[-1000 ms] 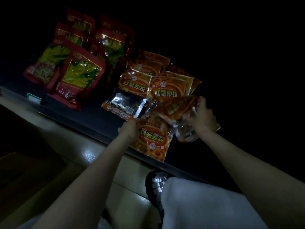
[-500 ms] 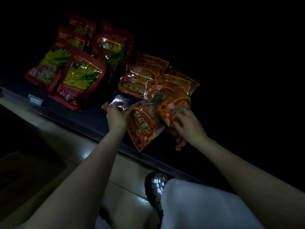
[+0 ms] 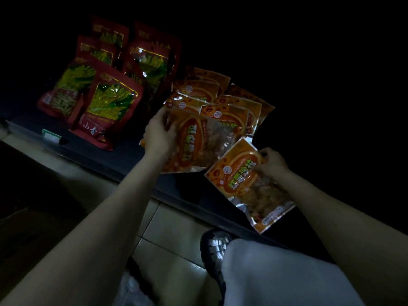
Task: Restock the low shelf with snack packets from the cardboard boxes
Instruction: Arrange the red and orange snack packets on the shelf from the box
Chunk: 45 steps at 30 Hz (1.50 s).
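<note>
While crouched at the low shelf (image 3: pixel 123 161): right hand (image 3: pixel 272 161) pinching an orange packet (image 3: pixel 247 184) over the shelf edge, left hand (image 3: pixel 159 134) gripping another packet (image 3: pixel 196 141) against the orange row (image 3: pixel 229 104). Placing underway; next, probably tucking both in upright.

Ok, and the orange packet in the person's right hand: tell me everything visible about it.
The orange packet is a flat, glossy plastic pouch with an orange printed upper part, green lettering on a red oval, and a clear lower window showing pale snack pieces. It is sealed, tilted diagonally, and sits over the dark shelf's front edge. The right hand pinches its upper right edge. Its top corner lies by the packet held in the left hand.
</note>
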Tool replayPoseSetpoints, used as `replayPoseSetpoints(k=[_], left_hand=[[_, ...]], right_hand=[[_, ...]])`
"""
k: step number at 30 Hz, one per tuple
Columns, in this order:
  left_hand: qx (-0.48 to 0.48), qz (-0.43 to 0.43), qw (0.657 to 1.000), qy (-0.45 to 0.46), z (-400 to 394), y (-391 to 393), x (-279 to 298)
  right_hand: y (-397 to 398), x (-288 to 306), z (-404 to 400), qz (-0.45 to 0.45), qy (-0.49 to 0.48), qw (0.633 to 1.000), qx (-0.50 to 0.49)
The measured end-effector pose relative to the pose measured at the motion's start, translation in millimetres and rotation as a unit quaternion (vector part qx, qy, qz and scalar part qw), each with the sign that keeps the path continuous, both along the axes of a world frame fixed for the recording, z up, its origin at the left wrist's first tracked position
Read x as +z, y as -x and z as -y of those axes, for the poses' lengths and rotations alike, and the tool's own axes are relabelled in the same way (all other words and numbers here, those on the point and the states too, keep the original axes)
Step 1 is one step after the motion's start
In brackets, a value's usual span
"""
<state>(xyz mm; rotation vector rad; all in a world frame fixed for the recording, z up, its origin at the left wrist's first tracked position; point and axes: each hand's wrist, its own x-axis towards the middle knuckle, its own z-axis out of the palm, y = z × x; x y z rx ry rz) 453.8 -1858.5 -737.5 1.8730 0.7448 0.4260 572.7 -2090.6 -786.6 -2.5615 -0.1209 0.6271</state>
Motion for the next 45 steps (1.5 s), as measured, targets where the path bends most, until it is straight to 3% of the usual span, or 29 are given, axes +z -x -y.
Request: replayPoseSetpoints(k=[3,7,10,14,19,23,26,28,31,33,36,39,42,45], left_hand=[[0.0,0.037,0.993,-0.112,4,-5,19],[-0.019,0.009,0.963,-0.268,4,3,48],[-0.081,-0.054,0.93,-0.354,-8,10,55],[-0.188,-0.111,0.906,-0.363,-13,9,45],[-0.336,-0.161,0.837,-0.401,17,-11,8],[-0.371,-0.152,0.817,-0.415,45,-27,-18],[-0.329,-0.098,0.838,-0.425,56,-31,-32],[-0.264,-0.085,0.871,-0.405,58,-26,-42],[-0.141,-0.183,0.936,-0.264,53,-9,-56],[-0.094,-0.236,0.955,-0.155,47,0,-64],[-0.099,-0.245,0.96,-0.089,38,10,-72],[-0.167,-0.245,0.946,-0.127,38,16,-74],[-0.143,-0.288,0.936,-0.141,41,16,-75],[-0.159,-0.293,0.936,-0.111,41,16,-79]], right_hand=[[1,16,6,0.0,-0.054,0.999,0.005],[-8,36,5,0.045,-0.167,0.979,-0.105],[-3,38,-11,0.008,-0.264,0.95,-0.165],[7,10,-41,-0.06,-0.265,0.938,-0.216],[5,-5,-58,-0.075,-0.263,0.926,-0.259],[-3,-6,-59,-0.124,-0.347,0.879,-0.302],[-10,-3,-60,-0.152,-0.365,0.855,-0.336],[-15,-3,-60,-0.164,-0.367,0.843,-0.358],[-22,-3,-59,-0.133,-0.373,0.824,-0.405],[-24,2,-61,-0.091,-0.387,0.816,-0.42],[-28,-1,-61,-0.066,-0.334,0.863,-0.373],[-29,-3,-59,-0.09,-0.302,0.887,-0.337],[-30,-4,-57,-0.099,-0.317,0.881,-0.337],[-31,-7,-61,-0.053,-0.351,0.851,-0.387]])
